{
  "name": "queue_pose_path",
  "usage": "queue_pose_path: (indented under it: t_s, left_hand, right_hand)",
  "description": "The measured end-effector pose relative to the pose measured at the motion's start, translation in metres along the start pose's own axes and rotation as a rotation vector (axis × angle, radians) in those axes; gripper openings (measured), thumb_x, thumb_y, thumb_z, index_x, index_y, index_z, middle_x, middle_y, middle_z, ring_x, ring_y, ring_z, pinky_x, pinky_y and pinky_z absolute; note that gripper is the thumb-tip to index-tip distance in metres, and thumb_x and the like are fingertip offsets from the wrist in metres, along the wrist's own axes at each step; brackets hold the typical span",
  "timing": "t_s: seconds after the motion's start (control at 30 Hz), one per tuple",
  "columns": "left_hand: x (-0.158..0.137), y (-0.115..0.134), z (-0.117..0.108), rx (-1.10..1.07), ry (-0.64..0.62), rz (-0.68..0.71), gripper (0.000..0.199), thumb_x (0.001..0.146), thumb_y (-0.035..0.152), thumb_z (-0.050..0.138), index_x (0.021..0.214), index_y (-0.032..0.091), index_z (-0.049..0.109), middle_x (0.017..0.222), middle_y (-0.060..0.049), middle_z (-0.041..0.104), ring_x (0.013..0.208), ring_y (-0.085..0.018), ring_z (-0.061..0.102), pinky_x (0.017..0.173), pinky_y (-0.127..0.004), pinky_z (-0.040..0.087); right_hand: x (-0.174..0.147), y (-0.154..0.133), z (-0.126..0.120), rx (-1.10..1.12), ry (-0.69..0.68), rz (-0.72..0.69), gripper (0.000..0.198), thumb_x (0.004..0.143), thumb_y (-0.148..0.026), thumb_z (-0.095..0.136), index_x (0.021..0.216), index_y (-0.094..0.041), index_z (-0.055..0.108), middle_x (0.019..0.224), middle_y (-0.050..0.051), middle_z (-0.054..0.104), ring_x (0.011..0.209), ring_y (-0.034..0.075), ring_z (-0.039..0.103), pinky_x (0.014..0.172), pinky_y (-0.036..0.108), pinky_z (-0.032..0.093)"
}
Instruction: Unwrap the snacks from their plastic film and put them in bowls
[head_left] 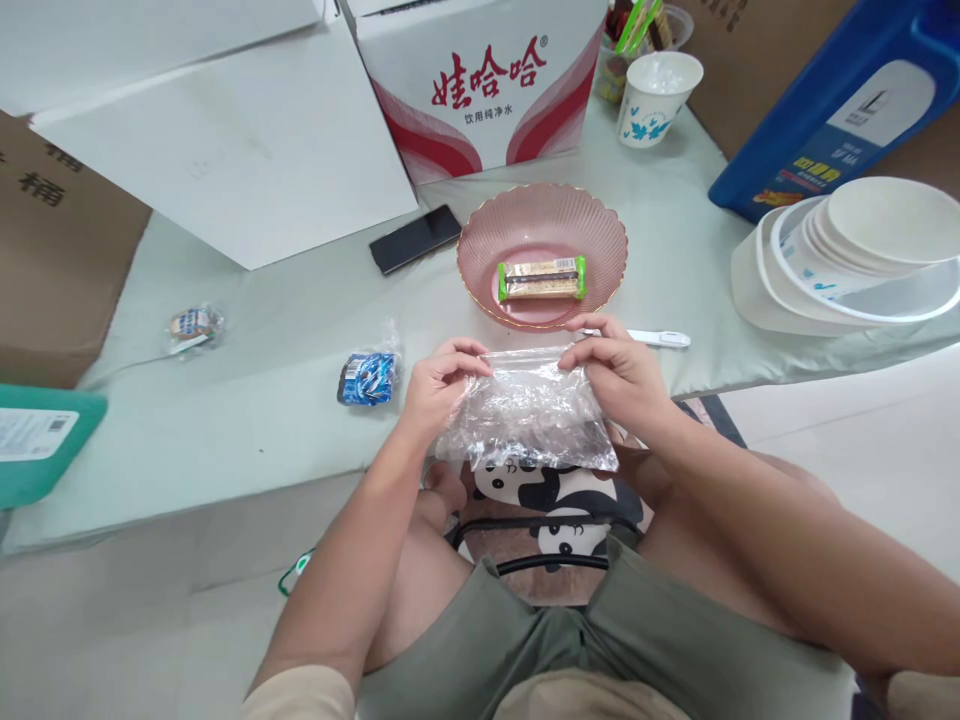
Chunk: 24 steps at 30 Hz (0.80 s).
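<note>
A clear plastic bag (536, 415) is stretched between my two hands at the table's front edge, crinkled and see-through. My left hand (448, 383) pinches its upper left corner. At the upper right corner, the fingers of my right hand (619, 370) grip the bag's edge. Just beyond it stands a pink ribbed bowl (480, 235) with a gold rim, holding a wrapped wafer snack (541, 279) with green ends. A small blue packet (367, 378) lies left of my left hand. Partly behind my right hand is a white stick-like item (664, 339).
A black phone (415, 240) lies beside a white and red carton (480, 100). Farther left is a small wrapped snack (193, 328). Stacked paper cups (885, 225) sit in a white container (787, 275) at the right, below a blue bottle (817, 110). A paper cup (652, 100) stands behind.
</note>
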<state>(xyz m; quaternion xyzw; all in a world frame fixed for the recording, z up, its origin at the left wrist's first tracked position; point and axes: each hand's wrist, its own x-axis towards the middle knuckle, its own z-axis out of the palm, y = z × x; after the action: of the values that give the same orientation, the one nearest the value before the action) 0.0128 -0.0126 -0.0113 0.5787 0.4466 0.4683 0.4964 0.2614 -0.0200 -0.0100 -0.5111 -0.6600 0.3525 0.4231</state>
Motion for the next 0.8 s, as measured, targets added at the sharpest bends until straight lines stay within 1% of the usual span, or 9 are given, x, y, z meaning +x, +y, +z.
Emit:
queue_pose_path:
  t_s: [0.1, 0.2, 0.3, 0.4, 0.47, 0.57, 0.6, 0.67, 0.8]
  left_hand:
    - [0.000, 0.002, -0.002, 0.026, 0.031, -0.030, 0.008, 0.073, 0.019, 0.073, 0.071, 0.023, 0.079, 0.098, -0.009, 0.070, 0.090, -0.021, 0.065, 0.078, -0.036, 0.054]
    - [-0.001, 0.002, -0.004, 0.017, 0.045, -0.066, 0.016, 0.072, 0.017, 0.066, 0.075, 0.023, 0.080, 0.103, -0.009, 0.071, 0.100, -0.023, 0.065, 0.089, -0.040, 0.054]
    - [-0.003, 0.002, -0.001, -0.177, 0.020, -0.066, 0.018, 0.075, 0.031, 0.064, 0.081, 0.021, 0.079, 0.110, -0.011, 0.068, 0.110, -0.026, 0.064, 0.095, -0.043, 0.056]
    - [-0.005, 0.005, 0.007, -0.340, -0.009, -0.092, 0.027, 0.072, 0.037, 0.078, 0.093, 0.025, 0.066, 0.125, -0.005, 0.064, 0.114, -0.025, 0.066, 0.091, -0.039, 0.060]
    - [-0.006, 0.006, 0.014, -0.357, -0.045, -0.147, 0.052, 0.064, 0.026, 0.089, 0.103, 0.030, 0.053, 0.127, 0.000, 0.064, 0.106, -0.020, 0.070, 0.084, -0.034, 0.062]
    - [-0.004, 0.009, 0.024, -0.303, -0.102, -0.255, 0.064, 0.069, 0.021, 0.088, 0.112, 0.032, 0.042, 0.097, 0.004, 0.073, 0.078, -0.013, 0.071, 0.069, -0.024, 0.058]
    - [-0.003, 0.010, 0.027, -0.279, -0.101, -0.281, 0.063, 0.070, 0.022, 0.087, 0.113, 0.031, 0.041, 0.086, 0.005, 0.073, 0.071, -0.011, 0.069, 0.066, -0.022, 0.056]
    - [0.000, 0.011, 0.031, -0.251, -0.072, -0.305, 0.062, 0.070, 0.024, 0.086, 0.114, 0.028, 0.043, 0.075, 0.006, 0.071, 0.065, -0.011, 0.066, 0.063, -0.021, 0.053]
    - [0.006, 0.010, 0.034, -0.248, -0.027, -0.302, 0.064, 0.068, 0.024, 0.087, 0.116, 0.028, 0.045, 0.074, 0.007, 0.072, 0.065, -0.011, 0.066, 0.062, -0.020, 0.051]
  right_hand:
    - [0.000, 0.001, -0.001, 0.095, 0.000, 0.035, 0.029, 0.084, -0.012, 0.048, 0.079, -0.024, 0.074, 0.121, 0.007, 0.063, 0.117, 0.024, 0.063, 0.097, 0.048, 0.055]
    - [-0.002, -0.002, -0.001, 0.198, -0.055, 0.046, 0.017, 0.087, -0.022, 0.055, 0.097, -0.024, 0.068, 0.126, 0.009, 0.057, 0.102, 0.021, 0.065, 0.087, 0.042, 0.059]
    - [-0.008, -0.008, 0.002, 0.225, -0.096, 0.062, 0.030, 0.086, -0.026, 0.064, 0.115, -0.027, 0.055, 0.128, 0.007, 0.052, 0.082, 0.013, 0.061, 0.080, 0.035, 0.059]
    - [-0.016, -0.014, 0.003, 0.237, -0.089, -0.011, 0.030, 0.088, -0.022, 0.059, 0.115, -0.028, 0.051, 0.123, 0.006, 0.050, 0.076, 0.010, 0.059, 0.077, 0.033, 0.058]
    - [-0.018, -0.016, 0.000, 0.256, -0.072, -0.101, 0.029, 0.089, -0.021, 0.058, 0.116, -0.028, 0.050, 0.121, 0.006, 0.050, 0.078, 0.011, 0.060, 0.075, 0.032, 0.058]
    - [-0.014, -0.014, -0.020, 0.140, -0.029, -0.219, 0.024, 0.091, -0.028, 0.060, 0.114, -0.028, 0.052, 0.117, 0.006, 0.057, 0.085, 0.016, 0.064, 0.078, 0.035, 0.059]
    - [-0.011, -0.012, -0.032, 0.041, 0.030, -0.234, 0.020, 0.092, -0.030, 0.059, 0.111, -0.028, 0.053, 0.113, 0.007, 0.060, 0.089, 0.018, 0.064, 0.081, 0.038, 0.058]
    - [0.000, -0.001, -0.066, -0.220, 0.251, -0.213, 0.011, 0.095, -0.031, 0.055, 0.105, -0.026, 0.057, 0.106, 0.008, 0.065, 0.095, 0.023, 0.065, 0.088, 0.044, 0.055]
    - [0.021, 0.039, -0.145, -0.694, 0.781, -0.053, 0.016, 0.091, -0.019, 0.056, 0.103, -0.021, 0.067, 0.109, 0.017, 0.072, 0.112, 0.034, 0.062, 0.100, 0.054, 0.041]
